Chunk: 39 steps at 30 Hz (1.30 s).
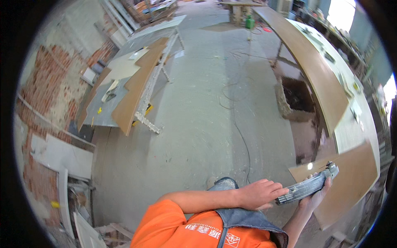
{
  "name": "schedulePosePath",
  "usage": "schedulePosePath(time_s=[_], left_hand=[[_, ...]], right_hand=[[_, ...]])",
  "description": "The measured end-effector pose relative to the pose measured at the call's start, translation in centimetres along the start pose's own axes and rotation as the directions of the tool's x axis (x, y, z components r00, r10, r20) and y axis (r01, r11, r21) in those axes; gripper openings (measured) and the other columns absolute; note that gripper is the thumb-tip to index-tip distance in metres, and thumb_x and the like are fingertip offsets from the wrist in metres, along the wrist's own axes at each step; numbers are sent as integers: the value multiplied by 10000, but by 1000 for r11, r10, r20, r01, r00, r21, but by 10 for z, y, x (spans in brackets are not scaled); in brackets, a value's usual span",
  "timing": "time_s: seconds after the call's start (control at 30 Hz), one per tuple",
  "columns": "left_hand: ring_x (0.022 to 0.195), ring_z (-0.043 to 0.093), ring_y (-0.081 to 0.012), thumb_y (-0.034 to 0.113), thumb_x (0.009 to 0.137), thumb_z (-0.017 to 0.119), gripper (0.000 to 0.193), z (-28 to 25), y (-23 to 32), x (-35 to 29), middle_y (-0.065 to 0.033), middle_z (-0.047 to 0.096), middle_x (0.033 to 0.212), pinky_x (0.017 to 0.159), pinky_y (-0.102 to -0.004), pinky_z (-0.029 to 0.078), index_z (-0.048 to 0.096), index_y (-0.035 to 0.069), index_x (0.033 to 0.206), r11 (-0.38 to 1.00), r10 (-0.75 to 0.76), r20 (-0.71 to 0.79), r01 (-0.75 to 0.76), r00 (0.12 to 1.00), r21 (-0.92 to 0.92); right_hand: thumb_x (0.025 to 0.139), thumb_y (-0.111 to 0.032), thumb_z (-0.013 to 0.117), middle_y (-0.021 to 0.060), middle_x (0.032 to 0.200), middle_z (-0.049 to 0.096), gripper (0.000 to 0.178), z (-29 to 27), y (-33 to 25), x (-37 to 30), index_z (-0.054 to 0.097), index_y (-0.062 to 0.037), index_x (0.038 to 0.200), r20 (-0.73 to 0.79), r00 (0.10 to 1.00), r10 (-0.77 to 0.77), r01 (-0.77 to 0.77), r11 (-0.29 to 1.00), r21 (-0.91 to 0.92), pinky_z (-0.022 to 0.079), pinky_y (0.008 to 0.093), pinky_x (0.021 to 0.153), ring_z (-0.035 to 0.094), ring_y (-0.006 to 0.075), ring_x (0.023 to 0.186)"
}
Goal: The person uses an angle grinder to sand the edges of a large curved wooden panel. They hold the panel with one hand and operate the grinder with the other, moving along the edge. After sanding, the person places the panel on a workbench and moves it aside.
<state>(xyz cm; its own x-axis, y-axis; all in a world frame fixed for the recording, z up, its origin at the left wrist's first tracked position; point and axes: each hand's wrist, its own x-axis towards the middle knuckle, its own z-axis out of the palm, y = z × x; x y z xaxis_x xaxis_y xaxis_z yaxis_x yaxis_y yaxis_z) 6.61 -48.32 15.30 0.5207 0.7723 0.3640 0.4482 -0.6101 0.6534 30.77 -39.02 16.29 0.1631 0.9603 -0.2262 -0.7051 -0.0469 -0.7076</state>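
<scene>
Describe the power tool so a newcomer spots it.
Find the long pale table at right, then the brown board at its near end. In front, the right hand grips the power tool: slim, grey, metal-headed, unlike that flat board.

From where I stand, the right hand (316, 197) is around a power tool (304, 189), the left hand (260, 194) at its left end. A panel (351, 184) sits just beyond and right of that grip. Ahead, a box (297, 115) rests on the floor (194, 128), left of a long board (310, 62). Well off ahead-left, cut boards (139, 84) lie on a stand (148, 124).
</scene>
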Motion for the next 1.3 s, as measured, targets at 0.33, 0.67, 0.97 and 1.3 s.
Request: schedulePosePath(time_s=[0.33,0.67,0.97,1.3], left_hand=[[1136,595,-332,300,872,789,751,-155,69,-138,-182,535,1284,954,-443,506,448,15,1478,967,-240,-385,254,891,-16],[807,698,-207,150,830,820,583,-204,17,-286,-104,679,983,684,-358,578,528,15,1316,328,-937,-329,-25,118,-944],[865,666,-203,187,748,836,493,-273,-49,-533,-98,702,1002,786,-368,539,631,-2,1155,236,-618,-441,382,-650,-893],[935,704,-347,270,746,799,540,-376,-224,-784,-197,708,1058,843,-452,538,613,-41,1146,-115,-434,-559,659,-706,-743]], right_hand=[[893,-561,692,103,927,666,507,223,101,-87,627,-107,1108,195,829,525,-473,842,-259,574,439,720,668,280,809],[955,-210,688,99,1243,621,654,350,304,-168,412,-23,1517,407,71,911,-293,409,-864,465,394,1009,601,219,1124],[997,-243,668,178,1353,657,647,322,385,-122,426,47,1522,163,-91,982,190,178,-966,425,345,1116,587,226,1275],[1076,-540,447,184,1581,447,735,353,438,-245,429,32,1537,-52,-57,997,-125,-59,-990,264,383,1222,410,271,1453]])
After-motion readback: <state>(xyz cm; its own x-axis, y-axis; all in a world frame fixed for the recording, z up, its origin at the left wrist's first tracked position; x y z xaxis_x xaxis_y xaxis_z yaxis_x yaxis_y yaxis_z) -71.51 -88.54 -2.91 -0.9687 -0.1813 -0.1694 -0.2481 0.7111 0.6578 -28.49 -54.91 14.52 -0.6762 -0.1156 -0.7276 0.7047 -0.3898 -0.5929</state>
